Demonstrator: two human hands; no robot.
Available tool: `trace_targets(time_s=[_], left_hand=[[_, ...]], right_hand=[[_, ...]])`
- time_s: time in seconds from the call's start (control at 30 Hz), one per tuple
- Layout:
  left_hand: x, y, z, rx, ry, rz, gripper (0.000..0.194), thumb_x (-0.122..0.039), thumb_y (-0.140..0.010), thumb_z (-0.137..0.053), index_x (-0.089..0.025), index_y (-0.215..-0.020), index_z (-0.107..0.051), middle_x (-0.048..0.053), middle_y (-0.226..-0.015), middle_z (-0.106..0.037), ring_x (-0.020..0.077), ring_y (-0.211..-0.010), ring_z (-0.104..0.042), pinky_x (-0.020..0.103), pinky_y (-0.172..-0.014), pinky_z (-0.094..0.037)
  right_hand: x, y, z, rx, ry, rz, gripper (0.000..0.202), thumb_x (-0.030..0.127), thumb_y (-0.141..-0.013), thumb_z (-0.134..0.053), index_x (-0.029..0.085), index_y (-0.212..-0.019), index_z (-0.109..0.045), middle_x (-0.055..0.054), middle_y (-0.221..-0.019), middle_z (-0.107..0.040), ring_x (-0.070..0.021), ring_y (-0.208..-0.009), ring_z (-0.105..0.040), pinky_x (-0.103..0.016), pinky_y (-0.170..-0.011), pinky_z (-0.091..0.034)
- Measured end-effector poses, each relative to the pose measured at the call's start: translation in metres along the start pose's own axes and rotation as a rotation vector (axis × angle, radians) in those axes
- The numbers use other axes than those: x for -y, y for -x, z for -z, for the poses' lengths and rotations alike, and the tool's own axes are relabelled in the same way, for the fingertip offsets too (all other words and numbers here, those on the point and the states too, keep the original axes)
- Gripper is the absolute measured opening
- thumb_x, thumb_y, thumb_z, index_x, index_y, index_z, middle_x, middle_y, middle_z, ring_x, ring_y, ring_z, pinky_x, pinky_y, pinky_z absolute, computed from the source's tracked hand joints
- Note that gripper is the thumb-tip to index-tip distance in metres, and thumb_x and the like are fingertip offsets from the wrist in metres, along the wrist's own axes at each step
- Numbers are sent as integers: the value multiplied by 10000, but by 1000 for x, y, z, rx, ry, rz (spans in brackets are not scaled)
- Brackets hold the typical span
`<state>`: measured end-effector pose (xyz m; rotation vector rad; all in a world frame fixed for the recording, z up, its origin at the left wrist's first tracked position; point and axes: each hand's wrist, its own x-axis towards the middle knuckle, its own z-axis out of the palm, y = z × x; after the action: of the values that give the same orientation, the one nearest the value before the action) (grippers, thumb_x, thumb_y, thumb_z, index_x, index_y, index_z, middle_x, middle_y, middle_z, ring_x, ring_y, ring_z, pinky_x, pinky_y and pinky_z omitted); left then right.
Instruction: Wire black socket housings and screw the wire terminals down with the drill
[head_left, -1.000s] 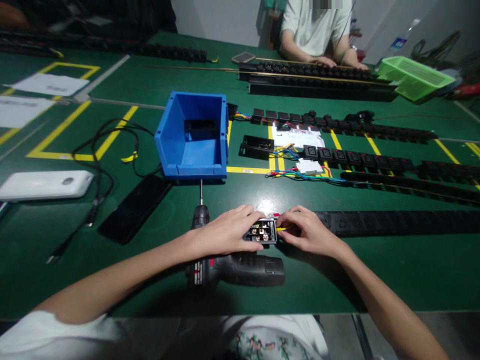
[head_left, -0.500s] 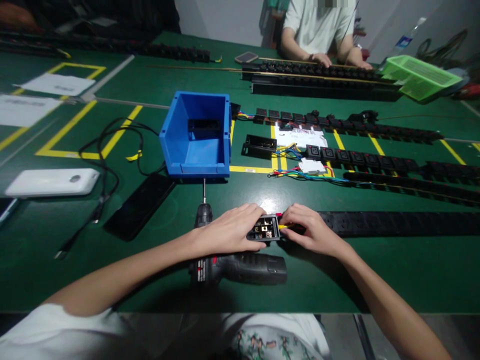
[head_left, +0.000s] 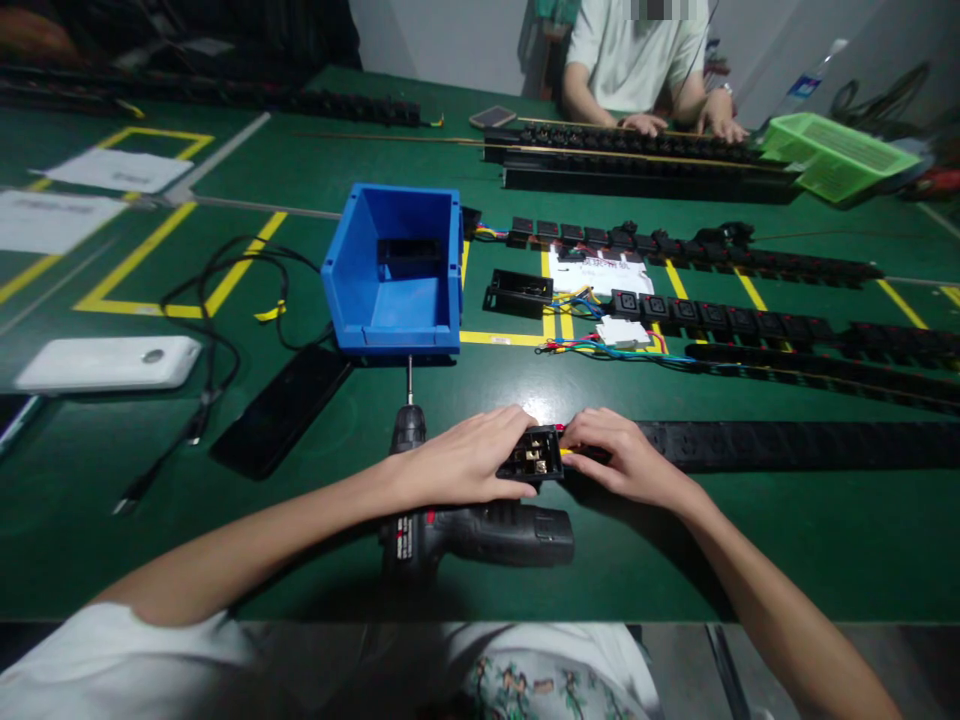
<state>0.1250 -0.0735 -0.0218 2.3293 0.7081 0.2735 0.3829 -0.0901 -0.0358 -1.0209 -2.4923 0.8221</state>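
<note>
My left hand (head_left: 465, 460) is closed round a small black terminal box (head_left: 535, 456), whose top is uncovered and shows brass contacts inside. At the box's right end, the fingers of my right hand (head_left: 619, 455) pinch a yellow wire (head_left: 568, 452); a bit of red shows just above it. Right of that hand runs a long black socket strip (head_left: 772, 446), lying flat on the green table. A black power drill (head_left: 480, 532) lies under my left wrist, its bit pointing away from me. The wire ends at the box are too small to make out.
A blue bin (head_left: 409, 300) with a black part inside stands beyond the drill. Left of it lie a black phone (head_left: 281, 412), a cable and a white power bank (head_left: 109, 362). More socket strips (head_left: 720, 318) lie behind. Across the table sits a person (head_left: 637, 60) near a green basket (head_left: 836, 155).
The terminal box has tilted slightly between my hands, which otherwise keep their places. Across the table, the other person's hand has shifted a little.
</note>
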Motion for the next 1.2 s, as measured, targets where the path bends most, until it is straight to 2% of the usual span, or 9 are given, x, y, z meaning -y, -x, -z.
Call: trace_targets(time_s=[0.27,0.6,0.8,1.07,1.2], left_hand=[[3,0,-3,-7,-58,-1,569,-482,-828,-661,-177,-1259,-447,92,-1114,-556,254,-1037,-542,371,-875,-459],[1,2,-3,-23,-141,39,647,-534,-820,-647,-178,-1312,-423,96,-1130,-555,267,-1055,-528,380,-876,-446],[-4,3,1,-41,-195,98,528,-506,-850,-598,-170,-1234,-461,86,-1087,-558,255,-999,-542,374,-849,-448],[-1,2,2,-33,-110,-7,502,-512,-878,-576,-175,-1231,-455,78,-1067,-561,241,-996,-553,347,-837,-456],[0,2,1,-36,-99,-15,523,-516,-880,-573,-171,-1253,-452,83,-1072,-553,244,-1001,-549,353,-846,-458]], right_hand=[[-1,0,-1,-48,11,-21,144,313,-916,-581,171,-924,-599,-22,-912,-615,-124,-856,-533,-278,-806,-362],[-2,-1,0,-6,57,-19,149,292,-943,-534,165,-951,-611,-50,-938,-624,-146,-881,-535,-295,-808,-361],[-3,1,1,-25,-2,-35,146,296,-946,-539,167,-955,-607,-40,-925,-620,-135,-861,-527,-287,-808,-365],[-4,2,4,-14,-50,-11,145,277,-945,-539,153,-955,-615,-60,-945,-630,-146,-886,-540,-305,-828,-373],[-4,1,3,-8,-23,6,144,280,-942,-549,156,-937,-621,-55,-931,-638,-145,-874,-549,-308,-820,-374]])
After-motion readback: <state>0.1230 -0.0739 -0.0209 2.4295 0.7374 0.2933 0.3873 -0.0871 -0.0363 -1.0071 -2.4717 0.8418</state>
